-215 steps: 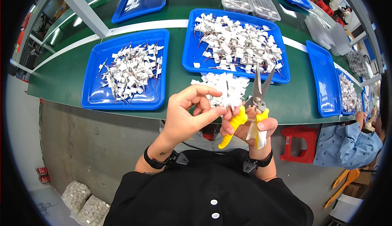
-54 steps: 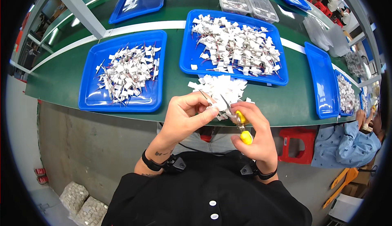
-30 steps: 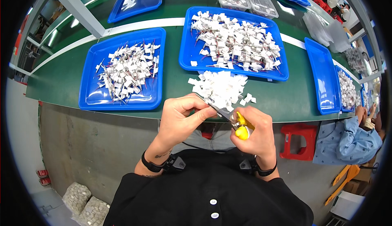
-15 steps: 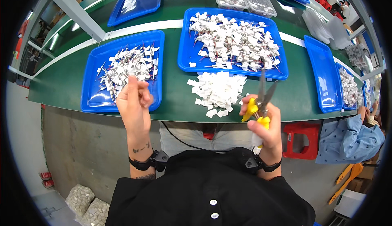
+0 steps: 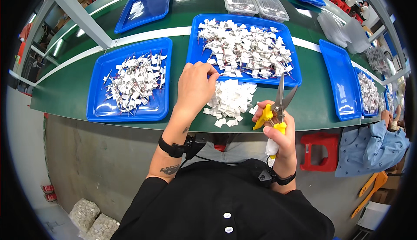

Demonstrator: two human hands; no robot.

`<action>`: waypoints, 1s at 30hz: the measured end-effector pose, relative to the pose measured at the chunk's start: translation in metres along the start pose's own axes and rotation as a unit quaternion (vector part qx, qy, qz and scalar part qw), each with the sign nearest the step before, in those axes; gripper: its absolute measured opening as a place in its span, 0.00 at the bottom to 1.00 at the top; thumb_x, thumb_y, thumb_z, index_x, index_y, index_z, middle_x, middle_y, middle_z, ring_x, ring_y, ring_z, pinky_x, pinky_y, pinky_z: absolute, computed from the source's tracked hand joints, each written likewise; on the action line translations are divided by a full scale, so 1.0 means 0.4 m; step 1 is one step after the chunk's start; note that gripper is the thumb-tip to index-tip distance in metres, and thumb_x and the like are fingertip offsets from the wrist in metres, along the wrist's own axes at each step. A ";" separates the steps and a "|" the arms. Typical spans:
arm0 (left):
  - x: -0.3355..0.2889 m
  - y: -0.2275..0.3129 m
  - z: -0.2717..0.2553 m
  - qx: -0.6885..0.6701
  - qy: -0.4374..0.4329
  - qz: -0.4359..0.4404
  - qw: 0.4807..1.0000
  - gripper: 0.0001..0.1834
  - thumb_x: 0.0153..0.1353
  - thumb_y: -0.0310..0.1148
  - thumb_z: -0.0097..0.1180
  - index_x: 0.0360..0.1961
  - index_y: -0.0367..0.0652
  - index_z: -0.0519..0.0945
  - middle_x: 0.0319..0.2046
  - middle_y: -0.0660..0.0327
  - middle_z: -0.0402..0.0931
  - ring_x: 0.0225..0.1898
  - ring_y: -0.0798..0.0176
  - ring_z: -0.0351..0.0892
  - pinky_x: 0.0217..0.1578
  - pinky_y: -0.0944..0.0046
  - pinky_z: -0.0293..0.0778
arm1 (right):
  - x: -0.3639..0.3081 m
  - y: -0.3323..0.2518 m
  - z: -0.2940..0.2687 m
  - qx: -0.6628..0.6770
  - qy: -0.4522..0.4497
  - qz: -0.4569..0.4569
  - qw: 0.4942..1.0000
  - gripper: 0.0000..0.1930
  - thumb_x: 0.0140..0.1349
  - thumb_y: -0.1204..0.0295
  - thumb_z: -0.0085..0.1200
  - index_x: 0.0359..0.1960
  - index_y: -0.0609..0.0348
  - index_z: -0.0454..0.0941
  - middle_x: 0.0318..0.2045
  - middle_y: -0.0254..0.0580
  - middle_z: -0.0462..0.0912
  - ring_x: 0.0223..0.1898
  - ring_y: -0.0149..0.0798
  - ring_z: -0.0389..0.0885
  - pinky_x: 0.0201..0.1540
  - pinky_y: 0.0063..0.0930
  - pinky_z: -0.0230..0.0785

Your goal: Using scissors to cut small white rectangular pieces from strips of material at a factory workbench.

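Shears (image 5: 279,108) in right hand (image 5: 284,139), grip of left hand (image 5: 194,84) unclear, tabs (image 5: 231,101) between, tray (image 5: 194,38) beyond

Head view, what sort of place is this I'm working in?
Probably a factory workshop: there's a long green bench, blue trays heaped with small white parts, and another person farther along the bench.

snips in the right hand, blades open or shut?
Open. The yellow-handled snips sit in the right hand with their blades spread in a V, a clear gap between the tips.
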State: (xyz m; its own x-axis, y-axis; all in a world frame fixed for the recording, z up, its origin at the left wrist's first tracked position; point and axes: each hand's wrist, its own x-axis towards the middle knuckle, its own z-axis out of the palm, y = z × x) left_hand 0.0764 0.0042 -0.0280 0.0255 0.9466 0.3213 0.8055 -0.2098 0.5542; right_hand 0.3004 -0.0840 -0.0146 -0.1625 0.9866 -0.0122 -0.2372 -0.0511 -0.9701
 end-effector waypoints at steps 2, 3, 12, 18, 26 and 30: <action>0.003 -0.007 0.002 -0.005 0.018 0.025 0.999 0.04 0.55 0.29 0.61 0.29 0.39 0.81 0.31 0.58 0.80 0.37 0.52 0.74 0.40 0.57 0.70 | 0.002 -0.008 0.008 -0.002 0.003 0.006 1.000 0.33 0.42 0.67 0.56 0.53 0.73 0.71 0.42 0.48 0.76 0.44 0.39 0.76 0.52 0.31 0.67; 0.004 -0.009 0.001 -0.011 0.038 0.049 0.998 0.04 0.55 0.28 0.61 0.27 0.38 0.80 0.31 0.58 0.79 0.36 0.52 0.73 0.39 0.57 0.70 | 0.004 -0.011 0.011 -0.004 0.003 0.013 1.000 0.33 0.41 0.66 0.57 0.52 0.73 0.71 0.43 0.48 0.76 0.44 0.39 0.76 0.51 0.31 0.67; -0.105 0.037 -0.084 -0.162 0.070 0.097 0.979 0.02 0.55 0.22 0.60 0.29 0.38 0.79 0.28 0.62 0.78 0.29 0.65 0.68 0.30 0.68 0.64 | 0.021 -0.003 0.020 0.074 -0.096 0.003 0.993 0.32 0.41 0.69 0.57 0.54 0.69 0.73 0.60 0.59 0.70 0.48 0.41 0.80 0.55 0.32 0.67; -0.172 0.036 -0.090 -0.299 -0.019 -0.005 0.954 0.05 0.53 0.27 0.64 0.30 0.40 0.81 0.31 0.63 0.80 0.32 0.65 0.71 0.31 0.69 0.66 | 0.021 -0.009 0.049 0.077 -0.106 -0.003 0.991 0.33 0.42 0.68 0.57 0.54 0.70 0.73 0.60 0.60 0.69 0.48 0.43 0.79 0.56 0.37 0.68; -0.168 0.049 -0.089 -0.310 -0.068 0.049 0.947 0.13 0.50 0.28 0.67 0.38 0.41 0.84 0.34 0.63 0.82 0.34 0.68 0.71 0.34 0.69 0.67 | 0.021 -0.016 0.044 0.022 -0.176 -0.036 0.983 0.30 0.45 0.73 0.57 0.54 0.70 0.73 0.59 0.58 0.70 0.52 0.41 0.75 0.57 0.37 0.67; -0.171 0.043 -0.089 -0.339 -0.110 0.014 0.934 0.10 0.51 0.27 0.68 0.36 0.39 0.85 0.32 0.64 0.81 0.33 0.72 0.70 0.34 0.71 0.65 | 0.021 -0.013 0.040 -0.007 -0.199 -0.041 0.979 0.30 0.45 0.74 0.57 0.55 0.69 0.73 0.59 0.58 0.71 0.54 0.41 0.73 0.57 0.36 0.66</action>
State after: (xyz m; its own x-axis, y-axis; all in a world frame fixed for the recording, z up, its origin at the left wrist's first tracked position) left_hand 0.0673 -0.0731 -0.0131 0.2225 0.9502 0.2183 0.2451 -0.2712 0.9308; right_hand 0.2850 -0.0780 -0.0060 -0.5047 0.8485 0.1594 -0.2529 0.0312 -0.9670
